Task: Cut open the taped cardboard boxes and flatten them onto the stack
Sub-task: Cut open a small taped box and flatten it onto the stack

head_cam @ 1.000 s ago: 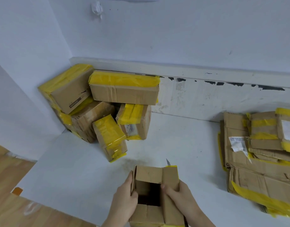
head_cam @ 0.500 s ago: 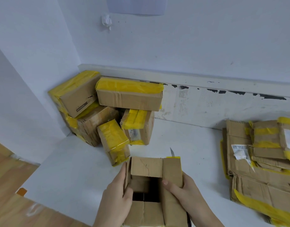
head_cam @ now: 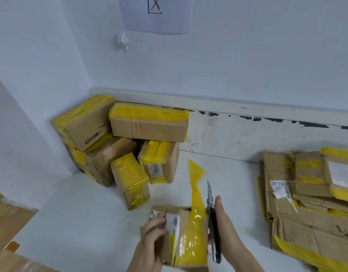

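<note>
A small cardboard box [head_cam: 185,235] wrapped in yellow tape stands low in the middle of the head view, with a loose strip of yellow tape [head_cam: 195,178] sticking up from it. My left hand [head_cam: 152,237] grips its left side, fingers curled over a white label. My right hand [head_cam: 226,226] is against the box's right side and holds a utility knife [head_cam: 213,222] with its blade pointing up and away. A pile of several taped boxes [head_cam: 128,146] fills the back left corner. The stack of flattened cardboard [head_cam: 310,201] lies at the right.
All of this sits on a white table [head_cam: 80,209] set against a white wall with a paper sheet [head_cam: 156,13] taped high up. Wooden floor [head_cam: 6,222] shows beyond the table's left edge.
The box has been turned: its open flaps faced up before, and now a taped, labelled side faces me with a tape strip standing up. The knife is now plainly visible in my right hand.
</note>
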A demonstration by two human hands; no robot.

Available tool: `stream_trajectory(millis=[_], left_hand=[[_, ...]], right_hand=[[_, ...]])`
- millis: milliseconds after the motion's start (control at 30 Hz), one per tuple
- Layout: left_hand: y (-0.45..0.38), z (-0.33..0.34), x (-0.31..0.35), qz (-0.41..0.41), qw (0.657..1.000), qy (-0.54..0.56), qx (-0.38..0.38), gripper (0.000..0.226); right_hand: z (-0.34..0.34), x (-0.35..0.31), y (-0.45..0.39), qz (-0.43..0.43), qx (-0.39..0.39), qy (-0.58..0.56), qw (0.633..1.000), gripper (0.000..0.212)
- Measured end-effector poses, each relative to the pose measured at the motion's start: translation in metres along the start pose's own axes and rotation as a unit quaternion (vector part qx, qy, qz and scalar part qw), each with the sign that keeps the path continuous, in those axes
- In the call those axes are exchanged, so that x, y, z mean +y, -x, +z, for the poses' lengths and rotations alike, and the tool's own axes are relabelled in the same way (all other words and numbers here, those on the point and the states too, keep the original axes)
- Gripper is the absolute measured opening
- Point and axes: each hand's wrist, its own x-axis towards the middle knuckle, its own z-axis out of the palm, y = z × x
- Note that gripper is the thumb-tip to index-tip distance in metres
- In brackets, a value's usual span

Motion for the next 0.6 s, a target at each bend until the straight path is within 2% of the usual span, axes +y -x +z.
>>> stream_trajectory(millis=[33,67,133,200,233,300,333,367,400,433,467,533,600], left_hand=[[0.006,0.006,-0.01,0.041,0.999,-0.026,0.012,0.017],[0.006,0.009,-0.015,0.06,0.996,-0.06,0.026,0.012],[0.003,0.016,-0.027,0.087,0.987,-0.135,0.016,0.02],[0.001,0.019,-0.032,0.117,0.977,-0.181,0.004,0.021],[-0.003,0.019,-0.03,0.129,0.975,-0.183,0.004,0.02],[-0.004,0.022,-0.032,0.113,0.976,-0.184,0.011,0.02],[-0.002,0.022,-0.032,0.066,0.982,-0.178,-0.006,0.02],[0.0,0.022,-0.035,-0.008,0.987,-0.155,-0.036,0.034],[0.001,0.022,-0.039,-0.062,0.983,-0.154,-0.073,0.063],[0.008,0.025,-0.048,-0.082,0.977,-0.166,-0.106,0.079],[0.011,0.024,-0.052,-0.068,0.972,-0.183,-0.129,0.074],[0.017,0.019,-0.06,-0.024,0.966,-0.202,-0.156,0.045],[0.025,0.011,-0.059,-0.004,0.96,-0.2,-0.198,0.036]], right_hand=[[0.0,0.007,-0.002,0.001,0.005,-0.016,1.0,0.07],[-0.002,0.013,-0.006,-0.009,0.018,-0.026,0.999,0.063],[-0.003,0.017,-0.01,-0.043,0.058,0.009,0.997,0.05],[0.0,0.013,-0.006,-0.063,0.072,0.05,0.994,0.069],[0.0,0.012,-0.006,-0.071,0.072,0.056,0.993,0.071],[-0.001,0.007,-0.004,-0.051,0.049,0.015,0.997,0.06],[-0.001,0.004,-0.003,-0.049,0.047,0.011,0.998,0.057],[-0.001,0.002,0.0,-0.062,0.032,0.015,0.997,0.055],[-0.003,0.002,0.002,-0.086,0.015,0.053,0.995,0.058],[-0.004,0.003,0.002,-0.121,0.01,0.082,0.989,0.065],[-0.004,0.005,0.004,-0.137,0.004,0.109,0.985,0.068],[-0.009,0.013,0.006,-0.152,-0.015,0.146,0.977,0.063],[-0.011,0.017,0.01,-0.157,-0.024,0.172,0.972,0.055]])
